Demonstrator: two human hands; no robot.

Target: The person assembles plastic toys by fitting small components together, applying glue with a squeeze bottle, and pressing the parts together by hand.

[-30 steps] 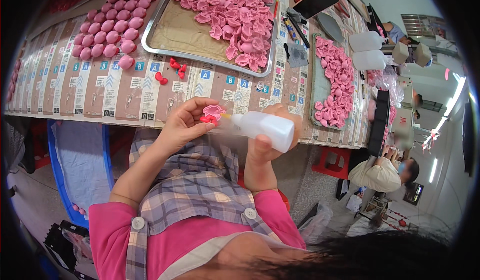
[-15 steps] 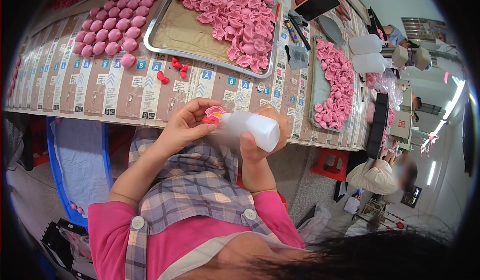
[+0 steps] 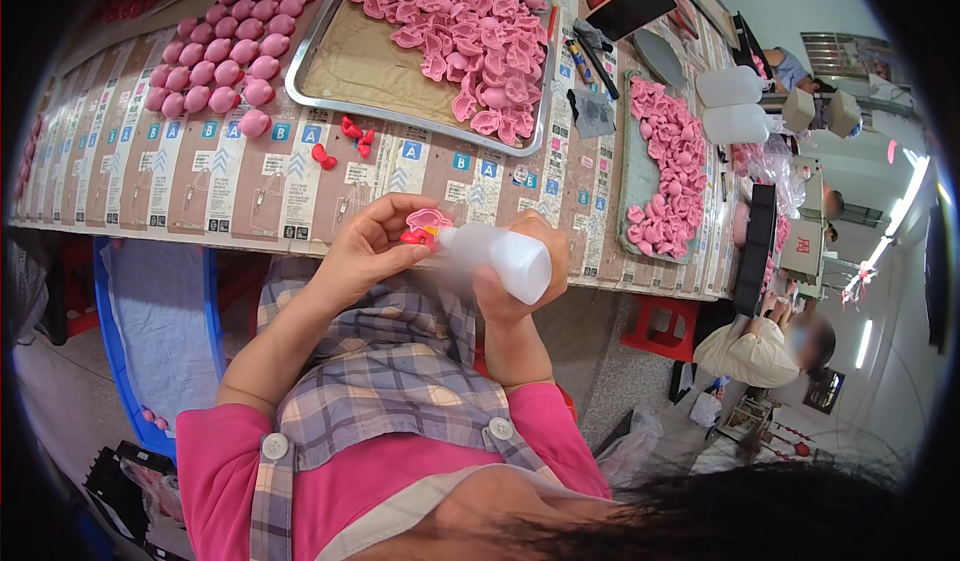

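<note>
Between the fingertips of my left hand point(image 3: 372, 246) is a small hollow pink plastic piece point(image 3: 428, 220) with a red part point(image 3: 418, 238) at its lower side. My right hand point(image 3: 530, 266) is wrapped round a white translucent squeeze bottle point(image 3: 500, 259), tilted with its base toward me. The bottle's yellowish nozzle tip meets the pink piece at its edge; whether anything flows out is too small to tell. Both hands are over the table's front edge. Several loose red pieces point(image 3: 358, 139) lie on the table just beyond my left hand.
A metal tray point(image 3: 375, 66) of hollow pink pieces stands ahead. Rows of rounded pink pieces point(image 3: 225, 61) are at the far left. To the right are a second tray point(image 3: 655, 176), white bottles point(image 3: 735, 121), a phone point(image 3: 633, 9) and pens. A person point(image 3: 755, 346) sits farther right.
The bottle and my right hand have shifted slightly to the left. My left hand has tilted the pink piece a little. Both grips stay the same.
</note>
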